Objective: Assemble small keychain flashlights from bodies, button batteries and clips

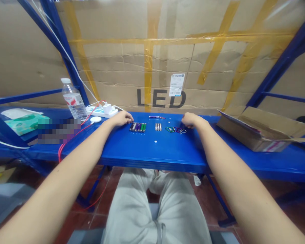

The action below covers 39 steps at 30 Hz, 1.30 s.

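My left hand (123, 118) rests on the blue table, fingers loosely bent and slightly apart, with no object visible in it. Just right of it lies a neat row of small metallic tubes (137, 127) in dark, silver, purple and green. My right hand (189, 120) is curled into a loose fist on the tabletop, apparently around nothing. Close to it are several coloured carabiners (176, 129), overlapping in a row. Between the hands sits a block of small round silver pieces, like button cells (158, 127). Behind them lies a slim purple tube with silver parts (157, 117).
An open cardboard box (254, 132) stands at right. At left are a water bottle (74, 100), a white power strip (101, 111), red cables and a green tissue pack (27, 122). A small white disc (156, 141) lies near the front. A large carton (117, 67) backs the table.
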{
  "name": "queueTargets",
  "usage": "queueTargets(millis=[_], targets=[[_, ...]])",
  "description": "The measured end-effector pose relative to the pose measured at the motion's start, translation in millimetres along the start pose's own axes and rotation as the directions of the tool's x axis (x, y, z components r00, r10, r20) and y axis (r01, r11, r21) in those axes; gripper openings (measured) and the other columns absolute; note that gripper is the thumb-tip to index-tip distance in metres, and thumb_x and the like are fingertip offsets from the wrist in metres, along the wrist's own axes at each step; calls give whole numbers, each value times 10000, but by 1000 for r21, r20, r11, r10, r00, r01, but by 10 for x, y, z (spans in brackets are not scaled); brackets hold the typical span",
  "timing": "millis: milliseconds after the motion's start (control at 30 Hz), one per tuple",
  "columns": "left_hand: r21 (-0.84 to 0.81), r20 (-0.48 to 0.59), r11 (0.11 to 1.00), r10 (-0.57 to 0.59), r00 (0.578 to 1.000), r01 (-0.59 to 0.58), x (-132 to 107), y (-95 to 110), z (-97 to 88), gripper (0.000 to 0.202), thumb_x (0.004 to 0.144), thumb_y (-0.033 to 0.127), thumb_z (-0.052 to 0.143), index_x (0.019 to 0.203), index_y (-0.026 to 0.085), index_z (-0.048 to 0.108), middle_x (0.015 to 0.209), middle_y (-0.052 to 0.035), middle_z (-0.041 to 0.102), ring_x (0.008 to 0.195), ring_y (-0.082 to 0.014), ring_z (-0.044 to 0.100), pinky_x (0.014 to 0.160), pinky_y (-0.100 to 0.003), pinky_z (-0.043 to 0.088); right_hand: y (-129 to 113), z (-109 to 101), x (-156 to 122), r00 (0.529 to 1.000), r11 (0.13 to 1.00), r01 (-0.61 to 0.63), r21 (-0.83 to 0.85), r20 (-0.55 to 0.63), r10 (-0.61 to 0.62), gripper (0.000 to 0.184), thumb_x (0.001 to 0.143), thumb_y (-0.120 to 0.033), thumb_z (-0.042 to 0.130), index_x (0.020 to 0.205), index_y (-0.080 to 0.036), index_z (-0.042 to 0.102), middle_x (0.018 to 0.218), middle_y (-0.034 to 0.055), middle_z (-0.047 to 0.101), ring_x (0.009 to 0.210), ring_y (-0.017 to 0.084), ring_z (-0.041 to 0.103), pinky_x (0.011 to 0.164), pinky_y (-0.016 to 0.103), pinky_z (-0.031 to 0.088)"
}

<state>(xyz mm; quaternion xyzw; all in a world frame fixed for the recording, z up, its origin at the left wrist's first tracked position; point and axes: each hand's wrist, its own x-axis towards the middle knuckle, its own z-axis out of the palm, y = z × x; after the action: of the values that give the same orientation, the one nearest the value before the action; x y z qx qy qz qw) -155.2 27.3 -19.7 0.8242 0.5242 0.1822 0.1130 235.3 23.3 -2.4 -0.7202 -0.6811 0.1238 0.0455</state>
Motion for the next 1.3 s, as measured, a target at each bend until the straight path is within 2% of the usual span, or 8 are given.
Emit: queueTargets(millis=[167, 300, 400, 633, 767, 967, 1133, 1300], targets=[[-12, -91, 999, -40, 995, 39, 40, 69, 7, 291, 812, 259, 565, 985, 146, 770, 948, -96, 779, 831, -215, 693, 800, -310, 533, 112, -50, -68, 990, 997, -77, -6, 120, 77, 178, 822, -179, 588, 961, -111, 676, 655, 82, 653, 507, 183, 590, 550, 334, 532], [75, -150, 997, 44, 988, -33, 235, 313, -9, 275, 835, 233, 556, 983, 160, 775, 1066, -99, 767, 1009, -238, 685, 930, -318, 494, 234, -104, -53, 980, 993, -115, 0, 162, 113, 187, 805, -233, 634, 938, -114, 691, 660, 68, 656, 535, 173, 604, 556, 313, 530], [162, -66, 977, 154, 986, -141, 491, 558, 49, 290, 845, 211, 546, 1015, 176, 778, 1103, -91, 758, 1052, -235, 669, 945, -313, 480, 297, -131, -17, 991, 995, -94, -35, 89, 97, 246, 778, -252, 667, 976, -116, 718, 684, 67, 668, 567, 178, 612, 553, 295, 503], [153, 136, 956, 229, 964, -249, 989, 844, 435, 383, 804, 192, 588, 1151, 220, 748, 1225, -98, 722, 1067, -249, 665, 973, -322, 466, 369, -131, 59, 980, 981, 196, 3, 39, -196, 318, 680, -124, 700, 981, -188, 780, 734, 16, 697, 653, 155, 619, 607, 240, 468], [204, 129, 962, 156, 979, -180, 1032, 729, 451, 274, 773, 211, 619, 989, 209, 788, 1041, -111, 763, 936, -251, 692, 913, -330, 486, 484, -181, 27, 983, 990, 131, 59, 122, -138, 185, 680, -154, 729, 859, -166, 772, 687, 23, 683, 623, 153, 606, 572, 247, 469], [264, 44, 964, -1, 999, -10, 827, 310, 179, 170, 707, 209, 663, 822, 217, 788, 872, -70, 768, 841, -217, 681, 842, -277, 494, 626, -281, -109, 953, 983, 34, 181, 289, -86, 159, 628, -195, 790, 772, -161, 731, 685, 28, 674, 644, 158, 627, 570, 247, 521], [194, 6, 980, -37, 999, 35, 576, 40, 34, 233, 736, 231, 632, 898, 219, 798, 1003, -60, 786, 933, -214, 695, 885, -260, 492, 654, -252, -283, 953, 963, 49, 265, 275, -124, 173, 633, -170, 783, 792, -174, 714, 708, 21, 672, 689, 153, 637, 606, 233, 535], [134, -31, 990, -50, 998, 54, 467, -28, 61, 255, 770, 267, 621, 942, 209, 800, 1070, -75, 782, 967, -235, 704, 914, -293, 504, 641, -233, -392, 953, 971, 131, 199, 246, -179, 112, 647, -189, 777, 731, -176, 704, 703, 12, 672, 648, 137, 611, 622, 230, 507]])
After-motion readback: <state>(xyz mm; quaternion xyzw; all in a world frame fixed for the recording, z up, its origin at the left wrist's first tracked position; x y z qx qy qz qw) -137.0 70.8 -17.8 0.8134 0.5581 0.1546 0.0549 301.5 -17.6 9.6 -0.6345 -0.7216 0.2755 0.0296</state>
